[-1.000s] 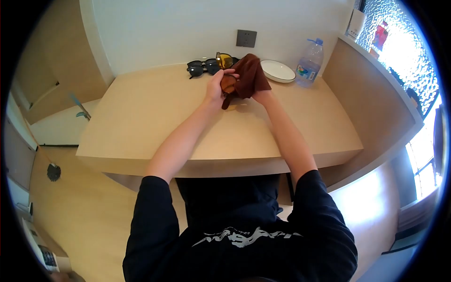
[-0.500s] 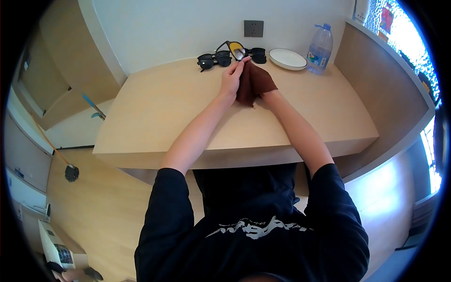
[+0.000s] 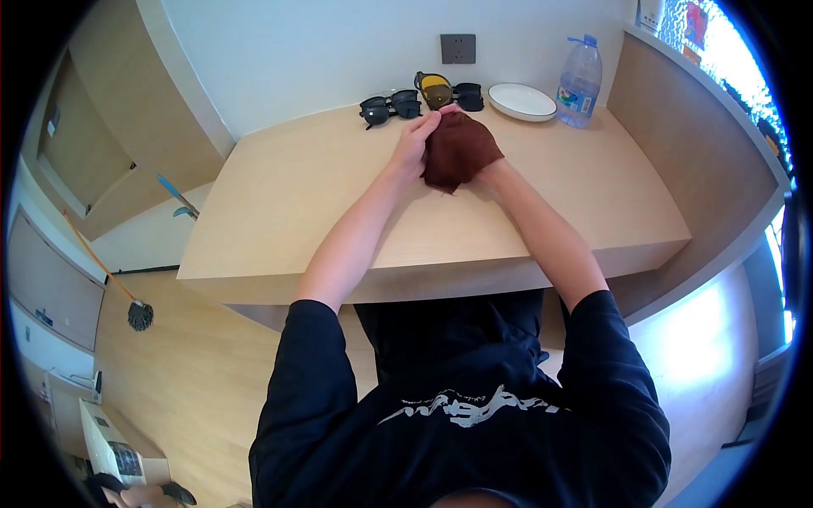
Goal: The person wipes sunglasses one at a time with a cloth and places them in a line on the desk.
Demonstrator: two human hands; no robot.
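Note:
A pair of yellow-lensed glasses (image 3: 436,90) is held up over the far part of the desk, one lens showing above the cloth. My left hand (image 3: 415,142) is closed on the glasses from the left, fingertips pressed together. A dark brown cloth (image 3: 460,151) is bunched around the lower part of the glasses and drapes over my right hand (image 3: 489,172). Most of that hand's fingers are hidden under the cloth, which it grips against the glasses. Dark sunglasses (image 3: 390,108) lie just beyond my left hand, and another dark pair (image 3: 468,96) lies behind the held glasses.
On the wooden desk (image 3: 279,203), a white plate (image 3: 522,103) and a clear plastic bottle (image 3: 580,89) stand at the back right. A curved wooden side panel (image 3: 694,135) borders the right. A wall socket (image 3: 458,49) is behind; a mop (image 3: 140,315) is on the left.
The glasses have turned and sunk lower behind the cloth, so less of the frame shows. The cloth has spread into a rounder bunch over my right hand. The view has shifted slightly.

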